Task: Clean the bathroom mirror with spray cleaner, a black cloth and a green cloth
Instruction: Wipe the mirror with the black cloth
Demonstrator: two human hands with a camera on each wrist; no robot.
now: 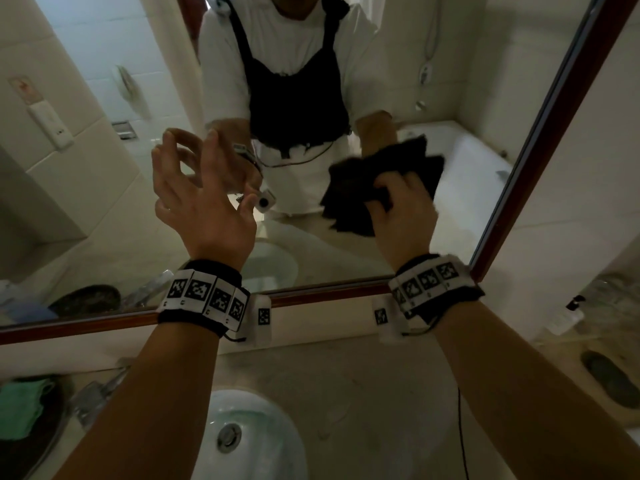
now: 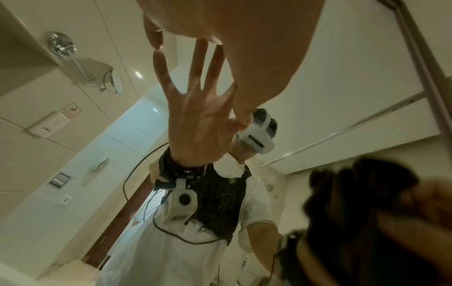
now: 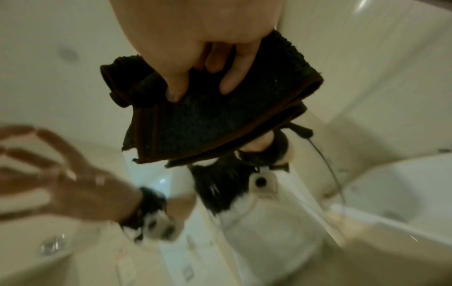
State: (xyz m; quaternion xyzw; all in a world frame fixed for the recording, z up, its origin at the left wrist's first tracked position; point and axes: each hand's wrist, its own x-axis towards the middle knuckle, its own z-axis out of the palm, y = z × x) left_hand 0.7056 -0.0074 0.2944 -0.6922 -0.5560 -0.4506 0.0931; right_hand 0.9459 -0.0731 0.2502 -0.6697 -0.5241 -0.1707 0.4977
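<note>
The mirror (image 1: 104, 209), framed in brown wood, fills the upper head view. My left hand (image 1: 199, 202) is raised in front of the glass with its fingers spread and holds nothing; in the left wrist view its fingertips (image 2: 154, 38) meet their reflection. My right hand (image 1: 403, 209) grips a folded black cloth (image 1: 349, 206) against the glass, lower right. In the right wrist view the thumb and fingers (image 3: 229, 81) curl over the black cloth (image 3: 208, 125). The green cloth (image 1: 19, 407) lies crumpled in a dark dish at the counter's left edge. I cannot make out a spray bottle for certain.
A white basin (image 1: 256, 441) with a metal drain sits in the pale counter (image 1: 363, 382) below my arms. A clear glass thing (image 1: 91, 400) stands left of the basin. A dark oval dish (image 1: 609, 379) lies at the right. The mirror frame's corner (image 1: 479, 271) is beside my right wrist.
</note>
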